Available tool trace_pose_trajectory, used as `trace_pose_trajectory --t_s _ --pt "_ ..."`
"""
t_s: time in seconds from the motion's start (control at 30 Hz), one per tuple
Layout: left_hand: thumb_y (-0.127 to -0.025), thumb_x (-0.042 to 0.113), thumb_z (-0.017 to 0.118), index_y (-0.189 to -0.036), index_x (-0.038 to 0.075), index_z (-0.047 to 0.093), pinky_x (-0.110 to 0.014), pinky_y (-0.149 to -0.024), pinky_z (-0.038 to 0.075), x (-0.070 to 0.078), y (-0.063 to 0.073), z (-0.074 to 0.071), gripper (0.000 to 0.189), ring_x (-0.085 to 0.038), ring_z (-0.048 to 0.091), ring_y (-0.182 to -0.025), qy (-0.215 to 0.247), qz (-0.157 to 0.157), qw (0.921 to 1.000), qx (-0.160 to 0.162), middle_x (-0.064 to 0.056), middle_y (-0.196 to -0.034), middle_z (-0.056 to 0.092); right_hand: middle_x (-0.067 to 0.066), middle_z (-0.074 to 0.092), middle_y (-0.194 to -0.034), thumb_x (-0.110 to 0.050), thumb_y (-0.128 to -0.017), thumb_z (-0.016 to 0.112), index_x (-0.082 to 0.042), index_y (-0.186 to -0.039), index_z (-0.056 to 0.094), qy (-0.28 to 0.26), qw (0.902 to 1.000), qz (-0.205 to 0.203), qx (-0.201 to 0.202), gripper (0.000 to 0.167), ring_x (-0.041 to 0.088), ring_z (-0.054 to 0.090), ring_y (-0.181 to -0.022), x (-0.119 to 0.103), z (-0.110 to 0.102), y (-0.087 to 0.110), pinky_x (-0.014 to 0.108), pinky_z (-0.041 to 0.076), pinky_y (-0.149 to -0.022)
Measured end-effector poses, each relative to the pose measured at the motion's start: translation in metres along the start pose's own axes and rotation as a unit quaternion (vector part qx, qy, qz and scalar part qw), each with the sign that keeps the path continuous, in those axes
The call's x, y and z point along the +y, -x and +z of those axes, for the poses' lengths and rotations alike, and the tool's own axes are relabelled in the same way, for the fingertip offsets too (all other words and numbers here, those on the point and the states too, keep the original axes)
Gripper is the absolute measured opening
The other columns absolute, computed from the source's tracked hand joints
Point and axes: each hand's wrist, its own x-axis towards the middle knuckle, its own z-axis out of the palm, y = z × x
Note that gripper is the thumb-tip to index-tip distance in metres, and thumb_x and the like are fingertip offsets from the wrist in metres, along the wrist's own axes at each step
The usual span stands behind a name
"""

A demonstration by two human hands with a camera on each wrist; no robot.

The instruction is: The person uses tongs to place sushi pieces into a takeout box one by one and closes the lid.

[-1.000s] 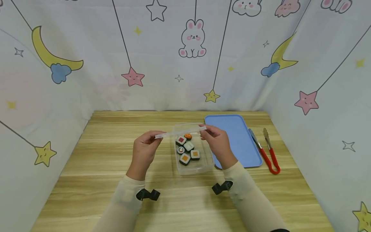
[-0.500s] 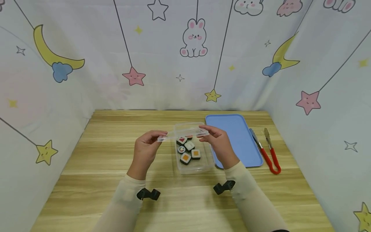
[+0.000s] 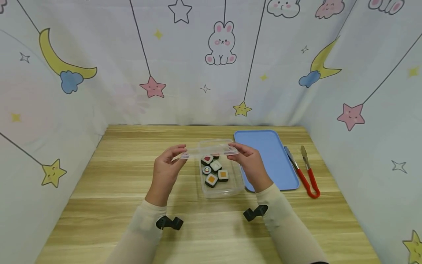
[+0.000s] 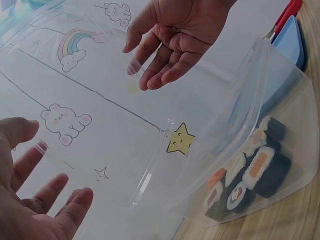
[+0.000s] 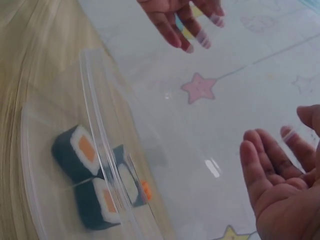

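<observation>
My left hand (image 3: 165, 172) and right hand (image 3: 250, 165) hold a clear plastic lid (image 3: 209, 150) by its two side edges, between thumb and fingers. It is tilted over the far part of a clear rectangular box (image 3: 234, 185) on the table. Inside the box lie several toy sushi pieces (image 3: 211, 179), dark-wrapped with white rice and coloured centres. The lid overlaps the rearmost pieces in the head view. Through the plastic, the left wrist view shows the sushi (image 4: 262, 170) at lower right. In the right wrist view, two orange-centred sushi rolls (image 5: 87, 152) show through the box wall.
A blue tray (image 3: 268, 157) lies right of the box, partly behind my right hand. Tongs with red handles (image 3: 311, 185) rest beyond it on the right. A printed cloth (image 3: 184, 66) stands along the table's back and sides.
The lid has gone from nearly edge-on to a tilt that shows more of its face, now overlapping the rear sushi. My left fingers have spread a little at its edge.
</observation>
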Motion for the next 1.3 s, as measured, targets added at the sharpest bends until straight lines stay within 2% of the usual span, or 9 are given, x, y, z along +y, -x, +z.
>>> trace_pose_trajectory --t_s 0.17,0.3,0.5,0.67,0.8,0.93,1.07,1.17,1.3 --pt "-0.099 0.017 0.073 -0.134 -0.002 0.065 -0.018 -0.098 0.053 0.004 0.0 0.001 0.04 -0.021 0.057 -0.129 0.02 -0.087 0.9958 -0.015 -0.012 -0.146 0.058 0.031 0.052 -0.146 -0.006 -0.103 0.06 0.012 -0.138 0.058 0.002 1.0 -0.002 0.002 0.039 0.021 0.068 -0.111 0.003 -0.003 -0.001 0.037 0.06 -0.099" --pt "-0.101 0.011 0.068 -0.14 -0.003 0.06 -0.02 -0.098 0.054 0.004 -0.001 0.002 0.042 -0.015 0.063 -0.118 0.051 -0.121 0.9909 -0.03 -0.016 -0.136 0.063 0.027 0.053 -0.148 -0.003 -0.103 0.059 0.012 -0.137 0.06 0.008 0.9999 -0.006 0.006 0.037 0.024 0.065 -0.117 0.006 -0.004 -0.001 0.04 0.061 -0.098" --pt "-0.104 0.003 0.06 -0.143 -0.01 0.054 -0.027 -0.103 0.056 0.004 0.0 0.004 0.041 -0.011 0.067 -0.112 0.126 -0.125 0.983 -0.048 -0.011 -0.128 0.064 0.015 0.069 -0.128 -0.01 -0.102 0.067 0.007 -0.134 0.065 0.011 0.9996 -0.021 0.013 0.036 0.019 0.067 -0.113 0.007 -0.007 0.0 0.033 0.061 -0.095" --pt "-0.105 0.002 0.047 -0.145 -0.014 0.048 -0.027 -0.104 0.055 0.004 -0.001 0.004 0.043 -0.022 0.063 -0.124 0.183 -0.128 0.9735 -0.049 -0.027 -0.144 0.05 -0.001 0.075 -0.114 -0.01 -0.101 0.069 0.008 -0.132 0.065 -0.011 0.9994 -0.033 0.008 0.037 0.016 0.069 -0.109 0.012 -0.01 0.0 0.029 0.06 -0.093" --pt "-0.104 -0.002 0.046 -0.144 -0.018 0.046 -0.026 -0.101 0.056 0.003 -0.001 0.005 0.043 -0.023 0.062 -0.125 0.215 -0.127 0.968 -0.03 -0.029 -0.148 0.047 0.0 0.076 -0.114 -0.013 -0.1 0.071 0.005 -0.131 0.067 -0.02 0.9991 -0.037 -0.008 0.036 0.018 0.069 -0.111 0.016 -0.011 0.0 0.032 0.06 -0.095" --pt "-0.101 -0.003 0.058 -0.144 -0.011 0.052 -0.023 -0.1 0.056 0.0 0.0 0.007 0.044 -0.016 0.064 -0.123 0.192 -0.135 0.9719 -0.01 -0.019 -0.142 0.055 0.008 0.073 -0.125 -0.012 -0.099 0.072 0.003 -0.136 0.065 -0.016 0.9991 -0.032 -0.023 0.04 0.02 0.067 -0.118 0.018 -0.013 0.002 0.036 0.058 -0.101" --pt "-0.099 -0.002 0.066 -0.147 -0.003 0.054 -0.022 -0.101 0.055 -0.003 0.002 0.01 0.049 -0.02 0.06 -0.131 0.165 -0.138 0.9764 -0.018 -0.015 -0.147 0.056 0.019 0.063 -0.14 -0.008 -0.105 0.057 0.005 -0.142 0.059 -0.028 0.9989 -0.029 -0.025 0.039 0.022 0.064 -0.125 0.019 -0.014 0.003 0.038 0.055 -0.106" --pt "-0.097 -0.005 0.067 -0.149 -0.001 0.053 -0.022 -0.1 0.055 -0.005 0.004 0.014 0.054 -0.024 0.053 -0.139 0.16 -0.123 0.979 -0.03 -0.012 -0.155 0.051 0.023 0.058 -0.145 -0.008 -0.107 0.049 0.004 -0.144 0.057 -0.027 0.9988 -0.036 -0.018 0.04 0.026 0.063 -0.129 0.019 -0.013 0.004 0.039 0.054 -0.108" --pt "-0.094 -0.011 0.067 -0.15 -0.003 0.05 -0.021 -0.101 0.054 -0.012 0.007 0.025 0.06 -0.026 0.045 -0.145 0.146 -0.092 0.984 -0.043 -0.009 -0.164 0.039 0.023 0.061 -0.141 -0.006 -0.106 0.055 0.0 -0.148 0.055 0.009 0.9987 -0.048 0.013 0.042 0.03 0.063 -0.128 0.023 -0.006 0.006 0.034 0.056 -0.105"
